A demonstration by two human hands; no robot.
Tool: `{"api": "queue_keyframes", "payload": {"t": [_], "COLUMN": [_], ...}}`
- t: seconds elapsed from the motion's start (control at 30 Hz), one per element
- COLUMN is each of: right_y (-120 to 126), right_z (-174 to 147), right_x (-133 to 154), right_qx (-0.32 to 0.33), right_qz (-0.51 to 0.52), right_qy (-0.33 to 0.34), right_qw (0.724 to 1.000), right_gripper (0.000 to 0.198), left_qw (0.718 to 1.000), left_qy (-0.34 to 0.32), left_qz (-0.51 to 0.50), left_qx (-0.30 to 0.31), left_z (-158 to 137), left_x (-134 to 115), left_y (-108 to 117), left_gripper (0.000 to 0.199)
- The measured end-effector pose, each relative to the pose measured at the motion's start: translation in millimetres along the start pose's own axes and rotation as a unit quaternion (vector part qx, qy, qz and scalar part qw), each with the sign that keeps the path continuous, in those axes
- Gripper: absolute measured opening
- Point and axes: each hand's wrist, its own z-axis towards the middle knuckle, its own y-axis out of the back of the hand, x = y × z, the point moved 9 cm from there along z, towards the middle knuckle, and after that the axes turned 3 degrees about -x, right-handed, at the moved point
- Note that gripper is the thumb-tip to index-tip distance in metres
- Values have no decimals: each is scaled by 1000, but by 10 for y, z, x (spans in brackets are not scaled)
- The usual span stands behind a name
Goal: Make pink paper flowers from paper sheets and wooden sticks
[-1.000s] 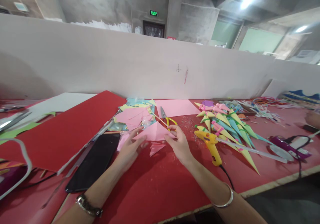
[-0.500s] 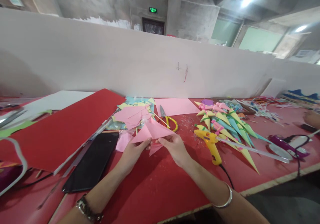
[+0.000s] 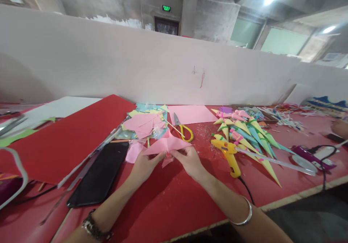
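Observation:
Between my two hands is a folded piece of pink paper (image 3: 168, 141) with pointed corners, raised above the red table. My left hand (image 3: 146, 165) pinches its lower left part, and my right hand (image 3: 187, 160) pinches the lower right, the fingertips nearly meeting at the centre. A smaller pink point sticks out below the fingers. Just behind the paper lie yellow-handled scissors (image 3: 187, 133) and a pile of pink paper cut-outs (image 3: 144, 123). A small pink bundle (image 3: 134, 151) rests beside my left hand.
Right of my hands lies a yellow glue gun (image 3: 230, 156) with a clear stick, against a heap of paper cones (image 3: 250, 134). A black phone (image 3: 100, 174) and red card (image 3: 73, 138) are on the left. Another person's hand (image 3: 339, 128) shows at the far right.
The pink paper's fold has shifted in my fingers; its centre stands more pinched and my fingertips have come closer together. The tabletop things stay in place.

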Motion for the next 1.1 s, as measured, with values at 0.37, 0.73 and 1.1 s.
{"api": "queue_keyframes", "payload": {"t": [0.37, 0.73, 1.1], "right_y": [-60, -35, -38], "right_z": [-21, -10, -20], "right_x": [-43, -28, -23], "right_qx": [24, 9, 24], "right_qz": [8, 1, -15], "right_qy": [-18, -2, -4], "right_qw": [1000, 1000, 1000], "right_gripper": [18, 15, 16], "left_qw": [997, 997, 993], "left_qy": [-62, -62, -100], "left_qz": [45, 49, 48], "left_qx": [3, 24, 33], "left_z": [-4, -12, -7], "left_x": [-96, -123, -127], "left_y": [-24, -80, -94], "left_gripper": [31, 35, 26]}}
